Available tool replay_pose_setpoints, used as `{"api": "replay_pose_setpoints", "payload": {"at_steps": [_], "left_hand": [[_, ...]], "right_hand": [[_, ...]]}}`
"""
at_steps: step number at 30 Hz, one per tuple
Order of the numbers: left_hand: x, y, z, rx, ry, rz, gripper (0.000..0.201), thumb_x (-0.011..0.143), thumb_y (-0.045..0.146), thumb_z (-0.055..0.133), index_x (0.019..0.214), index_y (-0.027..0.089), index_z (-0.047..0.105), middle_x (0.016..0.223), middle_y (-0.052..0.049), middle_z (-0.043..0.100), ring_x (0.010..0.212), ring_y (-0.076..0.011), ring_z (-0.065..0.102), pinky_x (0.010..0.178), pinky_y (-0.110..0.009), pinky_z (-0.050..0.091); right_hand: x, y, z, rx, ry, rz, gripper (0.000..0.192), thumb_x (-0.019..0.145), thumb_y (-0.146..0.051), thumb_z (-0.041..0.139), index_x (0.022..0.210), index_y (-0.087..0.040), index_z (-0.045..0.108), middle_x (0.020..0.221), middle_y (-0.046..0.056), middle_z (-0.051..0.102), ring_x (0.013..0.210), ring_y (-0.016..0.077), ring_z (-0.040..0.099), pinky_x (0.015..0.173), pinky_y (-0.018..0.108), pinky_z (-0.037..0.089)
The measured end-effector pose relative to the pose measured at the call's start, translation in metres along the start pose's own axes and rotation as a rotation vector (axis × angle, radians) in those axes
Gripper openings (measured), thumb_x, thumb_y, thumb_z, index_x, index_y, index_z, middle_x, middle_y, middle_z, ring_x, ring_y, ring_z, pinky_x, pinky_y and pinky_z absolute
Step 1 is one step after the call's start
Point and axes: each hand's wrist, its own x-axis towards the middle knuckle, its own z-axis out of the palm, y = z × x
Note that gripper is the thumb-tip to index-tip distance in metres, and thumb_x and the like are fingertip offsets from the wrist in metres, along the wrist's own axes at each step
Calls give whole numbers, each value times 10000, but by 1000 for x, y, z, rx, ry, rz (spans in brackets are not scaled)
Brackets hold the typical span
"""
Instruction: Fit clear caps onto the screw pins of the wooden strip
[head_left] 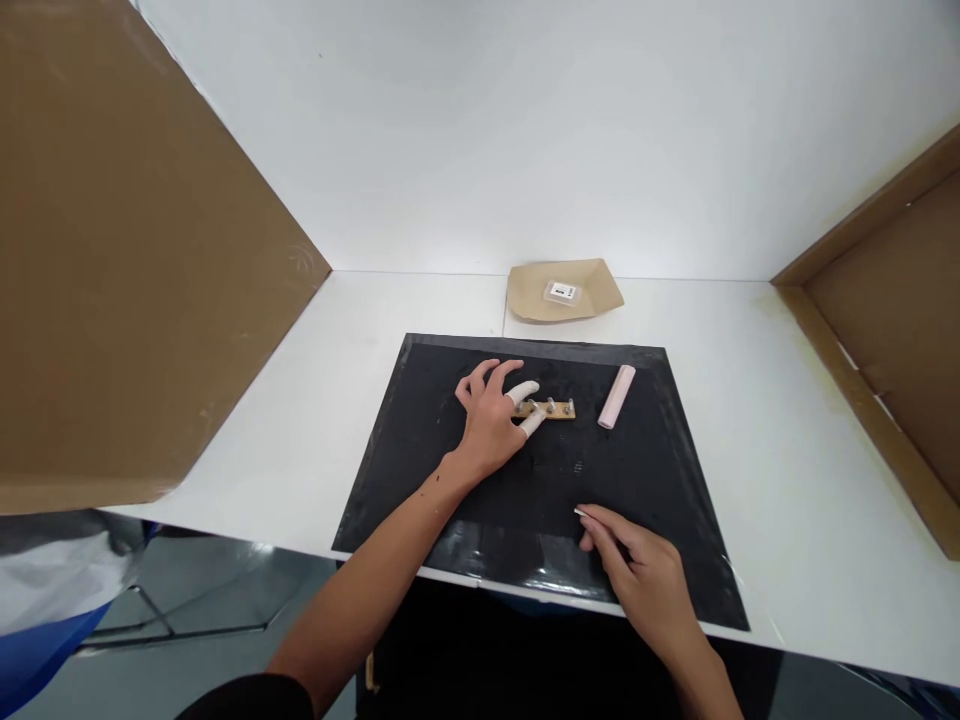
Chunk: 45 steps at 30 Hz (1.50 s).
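Note:
A small wooden strip (556, 410) with metal screws standing in it lies on a black mat (420, 440). My left hand (491, 415) pinches the strip's left end between thumb and forefinger, both wearing white finger cots. My right hand (637, 570) rests on the mat near its front edge, fingers curled loosely; whether it holds anything I cannot tell. A pink cylinder (616, 396) lies on the mat to the right of the strip, apart from both hands.
A brown paper tray (525, 295) holding a small clear packet (562, 292) sits behind the mat on the white table (787, 440). Cardboard panels stand at the left (127, 260) and right (892, 330). The table's front edge runs under my forearms.

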Motion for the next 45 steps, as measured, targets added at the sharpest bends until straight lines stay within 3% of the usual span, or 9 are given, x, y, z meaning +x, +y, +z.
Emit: {"api": "replay_pose_setpoints", "payload": {"at_steps": [6,12,20,29,40,45], "left_hand": [[1,4,-12,110,-26,37,269,877,355,726,1139,296,719,1505,-42,547,1442,-358,375,1093,-575,264],[-3,5,-15,119,-2,37,218,876,469,732,1004,293,741,1415,-35,634,1420,-344,445,1106,-583,224],[-2,11,-16,59,-3,14,135,881,363,741,986,280,727,1351,-17,683,1389,-307,502,1101,-561,239],[0,13,-19,34,-65,-27,262,831,256,763,1083,291,701,1388,-13,657,1401,-299,480,1094,-538,275],[1,9,-24,114,-41,31,171,847,385,771,984,292,732,1378,-19,663,1396,-326,485,1102,-574,239],[5,11,-25,65,-80,-4,156,821,314,793,963,292,732,1333,-10,691,1361,-318,515,1085,-562,264]], "right_hand": [[2,-2,-1,8,8,-47,208,1013,-291,561,1070,-200,739,724,-53,730,649,87,708,708,160,554],[2,-2,-2,15,-6,-54,193,1014,-284,561,1069,-215,733,733,-49,732,657,99,711,691,183,556],[3,-2,-2,7,8,-108,171,1022,-257,552,1091,-216,703,730,-67,718,652,78,695,702,173,534],[4,-2,-2,28,-1,-115,165,1019,-250,552,1100,-223,694,726,-58,720,642,90,696,684,191,538],[3,-1,-3,34,-15,-116,161,1025,-249,547,1100,-223,687,727,-63,717,640,85,690,682,198,533],[3,-2,-3,38,-16,-115,162,1025,-247,548,1100,-221,689,727,-57,717,641,88,689,676,203,534]]}}
